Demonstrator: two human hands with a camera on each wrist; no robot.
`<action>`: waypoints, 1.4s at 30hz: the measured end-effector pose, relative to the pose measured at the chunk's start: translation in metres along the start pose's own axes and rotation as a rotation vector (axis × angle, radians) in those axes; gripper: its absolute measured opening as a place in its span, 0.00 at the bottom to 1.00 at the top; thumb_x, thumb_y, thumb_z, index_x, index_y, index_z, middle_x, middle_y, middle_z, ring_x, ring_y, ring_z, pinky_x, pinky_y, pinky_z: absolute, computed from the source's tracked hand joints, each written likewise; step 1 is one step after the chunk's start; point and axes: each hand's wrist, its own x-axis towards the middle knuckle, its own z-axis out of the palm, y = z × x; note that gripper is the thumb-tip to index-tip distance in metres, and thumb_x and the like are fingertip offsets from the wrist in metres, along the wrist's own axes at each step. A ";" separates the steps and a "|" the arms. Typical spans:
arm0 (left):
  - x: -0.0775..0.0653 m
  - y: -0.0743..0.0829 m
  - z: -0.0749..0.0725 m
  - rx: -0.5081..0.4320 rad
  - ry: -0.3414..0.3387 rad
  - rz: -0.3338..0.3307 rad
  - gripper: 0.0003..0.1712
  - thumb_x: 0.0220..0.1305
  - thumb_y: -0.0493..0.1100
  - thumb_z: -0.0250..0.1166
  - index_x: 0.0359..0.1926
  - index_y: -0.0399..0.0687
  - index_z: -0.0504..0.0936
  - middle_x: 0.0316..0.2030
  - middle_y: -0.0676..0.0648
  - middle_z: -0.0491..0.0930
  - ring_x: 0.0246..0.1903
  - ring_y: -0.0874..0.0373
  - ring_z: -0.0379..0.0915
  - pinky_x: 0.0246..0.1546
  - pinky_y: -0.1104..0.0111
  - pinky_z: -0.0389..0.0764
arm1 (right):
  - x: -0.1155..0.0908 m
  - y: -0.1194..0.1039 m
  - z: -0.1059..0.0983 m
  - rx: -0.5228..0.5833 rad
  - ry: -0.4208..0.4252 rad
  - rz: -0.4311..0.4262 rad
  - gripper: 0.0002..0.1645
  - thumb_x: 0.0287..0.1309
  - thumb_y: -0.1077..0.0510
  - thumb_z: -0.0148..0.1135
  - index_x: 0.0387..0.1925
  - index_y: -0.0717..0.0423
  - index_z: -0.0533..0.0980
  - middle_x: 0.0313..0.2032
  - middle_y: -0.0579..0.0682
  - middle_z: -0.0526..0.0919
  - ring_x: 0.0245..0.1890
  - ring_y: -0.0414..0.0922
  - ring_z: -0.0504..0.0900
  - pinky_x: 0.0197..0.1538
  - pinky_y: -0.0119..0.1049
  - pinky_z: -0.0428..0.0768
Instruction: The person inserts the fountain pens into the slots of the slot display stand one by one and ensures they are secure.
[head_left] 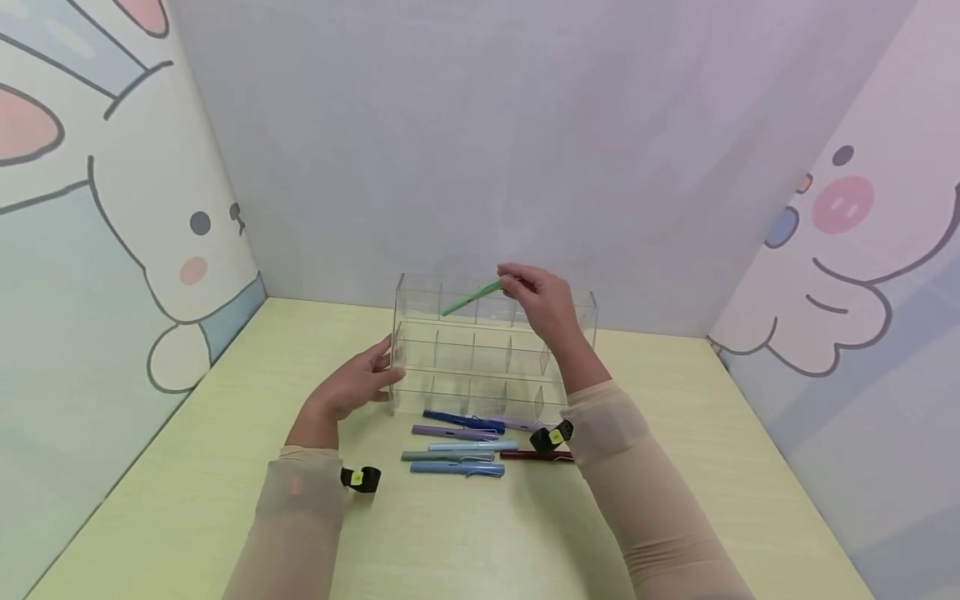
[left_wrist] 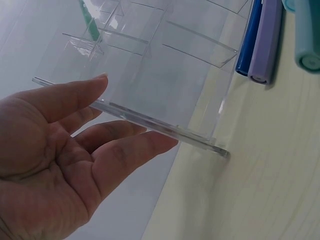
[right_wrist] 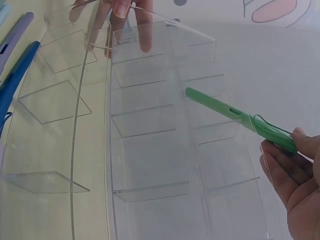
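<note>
My right hand (head_left: 542, 302) pinches a green fountain pen (head_left: 471, 298) by its capped end, with a wire clip, over the top tier of a clear acrylic pen organizer (head_left: 491, 357). The pen tilts down to the left, its other end above the divided compartments. In the right wrist view, thumb and fingers close on the green pen (right_wrist: 220, 107). My left hand (head_left: 354, 385) holds the organizer's left side panel. In the left wrist view, the thumb of that hand (left_wrist: 65, 155) lies on one side of the panel edge (left_wrist: 155, 122) and the fingers on the other.
In front of the organizer lie several capped pens: dark blue (head_left: 461, 420), purple (head_left: 453, 432), light blue (head_left: 472, 446), grey-green (head_left: 446, 457), blue (head_left: 456, 468) and dark red (head_left: 534, 455). A grey wall (head_left: 480, 150) stands behind, with cartoon-printed panels at both sides.
</note>
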 end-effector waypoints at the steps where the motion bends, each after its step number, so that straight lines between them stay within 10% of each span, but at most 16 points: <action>1: 0.000 0.000 0.000 -0.003 0.001 -0.002 0.44 0.74 0.44 0.56 0.78 0.67 0.38 0.76 0.38 0.50 0.70 0.38 0.58 0.60 0.44 0.72 | 0.000 0.000 0.000 -0.007 -0.003 -0.005 0.20 0.66 0.52 0.61 0.56 0.53 0.80 0.52 0.57 0.84 0.50 0.51 0.85 0.52 0.31 0.82; 15: 0.002 -0.002 -0.002 -0.014 -0.031 0.017 0.45 0.74 0.45 0.55 0.78 0.68 0.36 0.75 0.37 0.51 0.71 0.38 0.56 0.61 0.45 0.72 | -0.023 0.001 -0.036 -0.189 0.032 -0.051 0.27 0.65 0.42 0.61 0.65 0.37 0.73 0.57 0.46 0.82 0.53 0.41 0.83 0.57 0.44 0.80; 26: 0.000 -0.002 -0.004 -0.018 -0.050 0.019 0.44 0.74 0.45 0.55 0.78 0.71 0.37 0.75 0.37 0.53 0.69 0.38 0.59 0.61 0.45 0.72 | -0.071 0.014 -0.077 -0.145 0.088 0.001 0.26 0.66 0.50 0.61 0.65 0.43 0.72 0.59 0.47 0.81 0.53 0.31 0.81 0.54 0.23 0.78; 42: 0.000 -0.003 -0.011 -0.001 -0.039 -0.003 0.46 0.74 0.46 0.56 0.79 0.64 0.35 0.75 0.37 0.53 0.67 0.37 0.64 0.62 0.46 0.72 | -0.119 0.030 -0.087 -0.243 0.072 0.076 0.26 0.67 0.45 0.59 0.64 0.42 0.73 0.57 0.49 0.82 0.50 0.25 0.80 0.50 0.17 0.76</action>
